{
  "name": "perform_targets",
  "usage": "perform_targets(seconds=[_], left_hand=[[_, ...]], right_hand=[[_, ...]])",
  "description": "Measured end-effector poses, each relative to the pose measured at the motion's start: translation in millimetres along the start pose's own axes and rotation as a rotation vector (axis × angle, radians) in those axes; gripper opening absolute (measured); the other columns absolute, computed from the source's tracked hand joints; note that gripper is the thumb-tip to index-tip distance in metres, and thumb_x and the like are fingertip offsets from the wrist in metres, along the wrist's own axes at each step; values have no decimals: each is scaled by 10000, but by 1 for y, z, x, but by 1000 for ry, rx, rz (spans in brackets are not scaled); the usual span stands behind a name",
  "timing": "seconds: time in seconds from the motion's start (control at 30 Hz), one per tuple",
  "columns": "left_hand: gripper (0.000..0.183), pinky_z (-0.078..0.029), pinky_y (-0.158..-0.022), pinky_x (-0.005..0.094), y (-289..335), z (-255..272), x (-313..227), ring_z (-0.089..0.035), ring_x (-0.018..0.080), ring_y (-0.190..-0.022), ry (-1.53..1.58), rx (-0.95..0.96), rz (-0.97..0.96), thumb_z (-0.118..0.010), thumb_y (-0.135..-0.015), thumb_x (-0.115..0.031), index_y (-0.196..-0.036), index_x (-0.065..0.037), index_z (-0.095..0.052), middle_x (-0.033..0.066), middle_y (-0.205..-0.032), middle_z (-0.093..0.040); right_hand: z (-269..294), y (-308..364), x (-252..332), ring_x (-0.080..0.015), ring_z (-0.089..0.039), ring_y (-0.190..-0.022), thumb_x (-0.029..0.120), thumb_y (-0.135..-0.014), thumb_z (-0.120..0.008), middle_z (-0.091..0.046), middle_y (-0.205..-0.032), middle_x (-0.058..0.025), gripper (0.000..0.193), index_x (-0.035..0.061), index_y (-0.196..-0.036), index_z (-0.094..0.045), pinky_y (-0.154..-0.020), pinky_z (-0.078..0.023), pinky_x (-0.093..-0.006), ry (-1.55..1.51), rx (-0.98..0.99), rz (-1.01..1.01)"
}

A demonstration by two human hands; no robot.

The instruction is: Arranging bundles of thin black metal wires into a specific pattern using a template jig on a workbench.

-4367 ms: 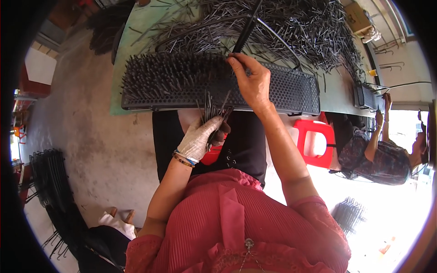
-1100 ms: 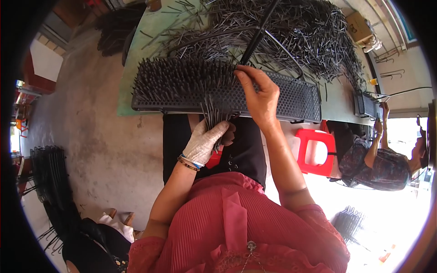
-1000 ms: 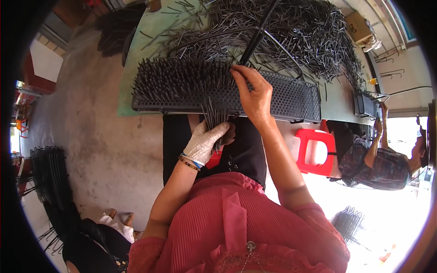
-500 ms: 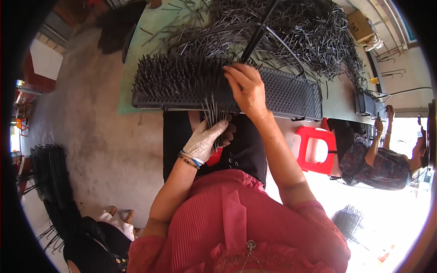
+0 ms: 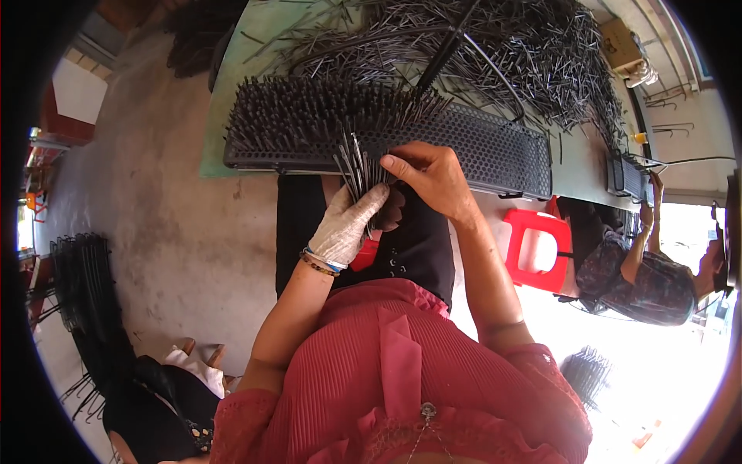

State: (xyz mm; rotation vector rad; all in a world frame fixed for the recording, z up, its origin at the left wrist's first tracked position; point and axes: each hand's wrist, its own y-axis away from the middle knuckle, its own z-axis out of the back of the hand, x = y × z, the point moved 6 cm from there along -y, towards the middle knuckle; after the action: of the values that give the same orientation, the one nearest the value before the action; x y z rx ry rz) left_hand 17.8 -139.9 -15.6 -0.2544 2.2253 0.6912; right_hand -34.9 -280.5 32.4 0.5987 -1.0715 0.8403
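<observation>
My left hand [image 5: 344, 220], in a pale work glove with dark fingertips, is closed round a bundle of thin dark rods [image 5: 354, 166] that point up and fan slightly. Bare and curled, my right hand [image 5: 433, 179] is at the right side of this bundle, thumb and forefinger pinched by the rods. What lies between those fingertips is too small to make out. Just beyond both hands stands a long black perforated rack [image 5: 495, 151]. Upright dark rods [image 5: 301, 116] crowd its left and middle part, while open holes show at its right.
A large heap of loose dark rods [image 5: 533, 62] covers the far part of the green table [image 5: 255, 54]. A black metal bar [image 5: 440, 62] slants over the rack. To the right are a red stool [image 5: 537, 251] and another person [image 5: 638, 271] working at a smaller rack [image 5: 624, 176].
My right hand has come down from the rack's rods toward me, to the bundle in my left hand. The left hand keeps its hold, slightly higher in the view.
</observation>
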Motion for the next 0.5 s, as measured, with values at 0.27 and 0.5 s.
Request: perform_targets(seconds=[0.27, 0.5], left_hand=[[284, -557, -614, 266, 4, -5, 0, -674, 153, -724, 0, 3, 7, -584, -953, -263, -1123, -36, -593, 71, -895, -686], [299, -552, -586, 259, 5, 13, 9, -671, 143, -717, 79, -145, 29, -581, -955, -277, -1132, -36, -591, 78, -889, -685]], right_hand=[[-4, 3, -15, -80, -601, -719, 169, -888, -681, -695, -817, -54, 227, -35, -984, -706, -638, -487, -228, -94, 36, -136], [17, -8, 19, -90, -628, -801, 138, -932, -616, -708, -894, -71, 220, -43, -1044, -674, -715, -495, -216, -226, -180, 54]])
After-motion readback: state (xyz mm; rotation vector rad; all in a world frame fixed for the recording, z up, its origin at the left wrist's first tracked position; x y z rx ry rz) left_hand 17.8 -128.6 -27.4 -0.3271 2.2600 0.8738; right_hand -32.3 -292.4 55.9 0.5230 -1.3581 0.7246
